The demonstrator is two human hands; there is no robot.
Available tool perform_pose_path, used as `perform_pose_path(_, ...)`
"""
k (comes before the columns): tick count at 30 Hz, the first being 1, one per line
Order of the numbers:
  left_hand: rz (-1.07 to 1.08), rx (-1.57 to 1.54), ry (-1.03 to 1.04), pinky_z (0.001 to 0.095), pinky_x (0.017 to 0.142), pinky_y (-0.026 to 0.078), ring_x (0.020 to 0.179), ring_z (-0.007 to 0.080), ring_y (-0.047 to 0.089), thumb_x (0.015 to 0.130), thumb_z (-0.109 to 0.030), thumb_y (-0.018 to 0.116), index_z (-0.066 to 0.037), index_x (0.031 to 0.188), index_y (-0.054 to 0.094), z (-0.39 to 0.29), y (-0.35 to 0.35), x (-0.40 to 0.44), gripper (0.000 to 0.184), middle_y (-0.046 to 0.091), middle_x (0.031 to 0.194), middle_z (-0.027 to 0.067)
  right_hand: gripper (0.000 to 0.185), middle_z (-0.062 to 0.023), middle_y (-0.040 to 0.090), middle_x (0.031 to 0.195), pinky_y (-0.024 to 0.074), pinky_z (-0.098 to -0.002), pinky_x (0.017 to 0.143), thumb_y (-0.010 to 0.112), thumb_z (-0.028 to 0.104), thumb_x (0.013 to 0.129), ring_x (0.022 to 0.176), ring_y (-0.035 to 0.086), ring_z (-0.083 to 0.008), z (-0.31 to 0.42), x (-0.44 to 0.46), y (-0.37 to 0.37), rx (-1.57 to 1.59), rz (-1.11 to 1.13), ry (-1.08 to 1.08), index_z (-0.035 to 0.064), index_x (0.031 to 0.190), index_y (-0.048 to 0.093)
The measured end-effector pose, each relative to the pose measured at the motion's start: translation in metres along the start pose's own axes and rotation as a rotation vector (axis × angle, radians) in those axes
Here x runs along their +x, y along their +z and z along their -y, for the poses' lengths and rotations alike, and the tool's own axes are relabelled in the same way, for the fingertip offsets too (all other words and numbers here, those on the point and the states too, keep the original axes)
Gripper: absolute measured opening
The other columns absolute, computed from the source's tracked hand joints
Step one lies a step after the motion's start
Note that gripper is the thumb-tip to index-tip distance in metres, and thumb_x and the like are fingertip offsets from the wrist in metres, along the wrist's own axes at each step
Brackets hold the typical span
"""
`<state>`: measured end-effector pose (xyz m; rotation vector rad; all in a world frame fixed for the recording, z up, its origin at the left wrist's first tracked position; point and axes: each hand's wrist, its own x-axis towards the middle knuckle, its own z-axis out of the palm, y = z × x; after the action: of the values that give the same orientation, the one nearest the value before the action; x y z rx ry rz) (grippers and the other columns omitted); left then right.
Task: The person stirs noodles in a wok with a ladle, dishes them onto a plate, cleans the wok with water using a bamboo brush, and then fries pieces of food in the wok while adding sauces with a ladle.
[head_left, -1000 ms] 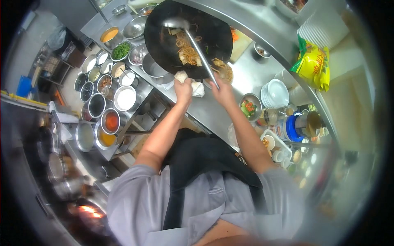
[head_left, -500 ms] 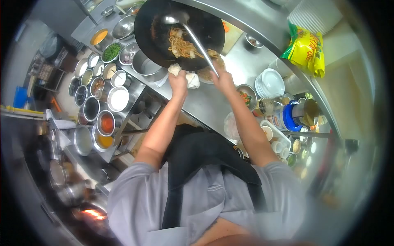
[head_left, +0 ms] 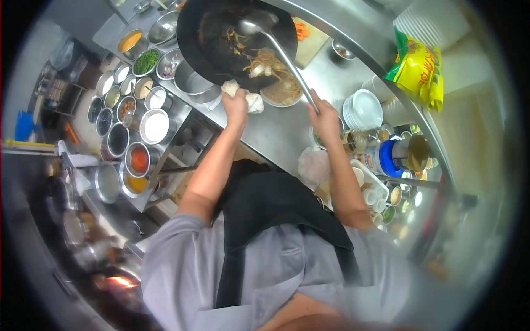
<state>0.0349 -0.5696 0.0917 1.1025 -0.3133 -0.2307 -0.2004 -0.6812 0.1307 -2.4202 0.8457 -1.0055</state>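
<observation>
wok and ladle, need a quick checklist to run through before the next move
1. Left hand gripping the cloth at the near edge of the wok: ok.
2. Right hand closed on the handle of the ladle: ok.
3. Ladle's bowl inside the wok: ok.
4. Dish by the wok's near edge, some food on it: ok.
5. Wok clear of noodles: not ok.
6. Wok's heat: cannot tell.

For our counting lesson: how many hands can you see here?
2. The left hand grips a white cloth at the near rim of the wok; the right hand, farther right, holds the ladle. Blurred edges could hide others.
</observation>
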Motion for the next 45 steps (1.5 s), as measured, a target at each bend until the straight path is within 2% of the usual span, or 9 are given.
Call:
perform_pose_path(6,0.029,-0.047,0.007,0.0315,0.082,0.051,0.092,0.0195,0.062,0.079,0.004,0.055,0.004,0.118,0.050,0.003,0.001,0.000,0.040,0.060,0.106,0.0118,0.047,-0.0205,0.066,0.091,0.0525,-0.0475,0.075,0.065,0.021,0.090,0.083,0.064,-0.0411,-0.007,0.049,0.070,-0.001,-0.056,-0.093,0.0203,0.137,0.057)
perform_pose_path(11,0.018,-0.035,0.004,0.0325,0.086,0.050,0.097,0.0207,0.061,0.079,0.003,0.056,0.005,0.122,0.048,0.007,-0.002,0.008,0.044,0.060,0.109,0.0128,0.047,-0.0201,0.067,0.087,0.0538,-0.0454,0.072,0.067,0.019,0.088,0.078,0.067,-0.0378,-0.034,-0.048,0.019,-0.085,0.075,-0.058,0.0156,0.134,0.060)
perform_pose_path(14,0.017,0.005,0.018,0.0333,0.089,0.049,0.102,0.0219,0.060,0.079,0.001,0.057,0.005,0.125,0.047,0.014,-0.007,0.009,0.048,0.060,0.112,0.0135,0.046,-0.0200,0.066,0.083,0.0533,-0.0446,0.070,0.068,0.018,0.087,0.075,0.066,-0.0364,-0.048,-0.066,0.001,-0.014,-0.019,-0.162,0.0124,0.132,0.061)
perform_pose_path(17,0.028,0.008,0.036,0.0336,0.088,0.049,0.101,0.0218,0.060,0.079,0.000,0.057,0.005,0.124,0.049,0.005,-0.005,0.002,0.046,0.060,0.113,0.0137,0.044,-0.0202,0.063,0.078,0.0507,-0.0469,0.068,0.066,0.018,0.089,0.072,0.064,-0.0383,-0.019,-0.015,0.008,-0.074,0.025,-0.070,0.0116,0.132,0.061)
perform_pose_path(21,0.001,0.007,0.021,0.0332,0.084,0.050,0.095,0.0211,0.061,0.080,0.001,0.056,0.004,0.120,0.051,0.001,0.001,-0.005,0.041,0.061,0.108,0.0124,0.044,-0.0219,0.063,0.080,0.0500,-0.0486,0.071,0.062,0.025,0.093,0.075,0.063,-0.0413,-0.016,0.070,0.060,0.006,-0.130,-0.154,0.0154,0.136,0.057)
perform_pose_path(27,0.019,-0.086,-0.013,0.0330,0.083,0.052,0.091,0.0194,0.062,0.081,0.004,0.054,0.003,0.119,0.050,-0.004,0.010,-0.006,0.038,0.061,0.104,0.0115,0.041,-0.0212,0.067,0.086,0.0517,-0.0437,0.071,0.066,0.020,0.089,0.076,0.065,-0.0381,-0.034,0.008,0.047,-0.051,0.025,-0.012,0.0130,0.130,0.063)
perform_pose_path(32,-0.012,-0.038,0.080,0.0329,0.086,0.051,0.095,0.0200,0.061,0.081,0.005,0.054,0.004,0.123,0.049,0.013,0.003,0.006,0.042,0.060,0.110,0.0119,0.041,-0.0220,0.069,0.109,0.0538,-0.0436,0.085,0.068,0.018,0.087,0.095,0.068,-0.0384,-0.057,-0.081,0.006,0.045,0.020,-0.054,0.0130,0.128,0.065)
perform_pose_path(36,-0.049,-0.043,0.094,0.0331,0.080,0.052,0.092,0.0198,0.062,0.083,0.004,0.055,0.003,0.120,0.052,0.022,0.000,0.015,0.037,0.062,0.108,0.0110,0.043,-0.0221,0.069,0.105,0.0536,-0.0439,0.085,0.068,0.019,0.087,0.093,0.068,-0.0385,-0.042,-0.089,-0.014,0.037,0.059,0.056,0.0133,0.130,0.063)
perform_pose_path(45,0.008,-0.028,0.122,0.0330,0.081,0.053,0.089,0.0204,0.063,0.081,0.003,0.054,0.004,0.115,0.050,0.011,0.002,0.019,0.034,0.061,0.104,0.0120,0.046,-0.0230,0.068,0.101,0.0537,-0.0454,0.080,0.066,0.022,0.089,0.088,0.067,-0.0393,-0.055,-0.069,0.011,-0.076,0.009,0.009,0.0156,0.134,0.060)
